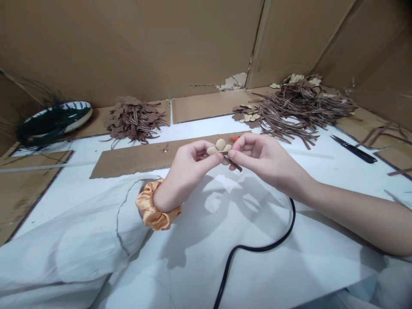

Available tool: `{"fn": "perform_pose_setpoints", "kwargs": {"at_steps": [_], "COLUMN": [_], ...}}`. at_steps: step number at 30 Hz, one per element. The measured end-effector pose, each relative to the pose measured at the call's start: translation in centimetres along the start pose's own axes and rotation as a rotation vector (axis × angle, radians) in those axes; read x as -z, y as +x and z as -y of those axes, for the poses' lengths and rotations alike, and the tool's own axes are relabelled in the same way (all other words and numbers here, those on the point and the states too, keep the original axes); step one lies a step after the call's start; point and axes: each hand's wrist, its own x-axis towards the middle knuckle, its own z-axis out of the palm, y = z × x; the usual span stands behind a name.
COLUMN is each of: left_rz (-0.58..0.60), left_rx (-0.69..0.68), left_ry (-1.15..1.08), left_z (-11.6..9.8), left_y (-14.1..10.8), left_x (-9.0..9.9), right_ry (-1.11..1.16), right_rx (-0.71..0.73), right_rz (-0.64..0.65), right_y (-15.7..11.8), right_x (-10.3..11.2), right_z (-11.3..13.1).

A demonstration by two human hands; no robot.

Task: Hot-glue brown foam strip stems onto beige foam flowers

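Note:
Between my two hands, above the white table, is a beige flower-shaped cutout (220, 144) with rounded petals. A thin dark brown strip (236, 165) lies across its middle and sticks out toward the lower right. My left hand (196, 161), with an orange scrunchie (157, 206) at the wrist, pinches the flower's left side between thumb and fingers. From the other side my right hand (264, 159) presses its thumb on the strip at the flower's right edge. The right fingertips are partly hidden behind. An orange pointed tip (234, 138) shows beside the right fingers.
A long cardboard piece (135, 161) lies behind my hands. Brown flowers with strips (133, 118) are heaped back left, and a larger pile of strips (299, 105) back right. Black-handled snips (354, 149) rest at right. A plate with dark threads (54, 120) stands left. A black cable (251, 248) curves in front.

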Motion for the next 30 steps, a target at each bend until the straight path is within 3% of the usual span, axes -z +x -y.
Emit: {"fn": "perform_pose_setpoints", "kwargs": {"at_steps": [15,22,30], "left_rz": [0.080,-0.004,-0.066], "left_rx": [0.040,0.059,0.052], "left_ry": [0.006,0.111,0.186], "left_z": [-0.6,-0.9,-1.0], "left_y": [0.5,0.8,0.6], "left_x": [0.8,1.0,0.9], "right_ry": [0.115,0.086,-0.002], "right_rx": [-0.063,-0.130,-0.102], "right_rz": [0.080,0.152,0.119], "right_y": [0.6,0.6,0.5], "right_x": [0.3,0.3,0.5], "right_z": [-0.8,-1.0,-0.5]}}
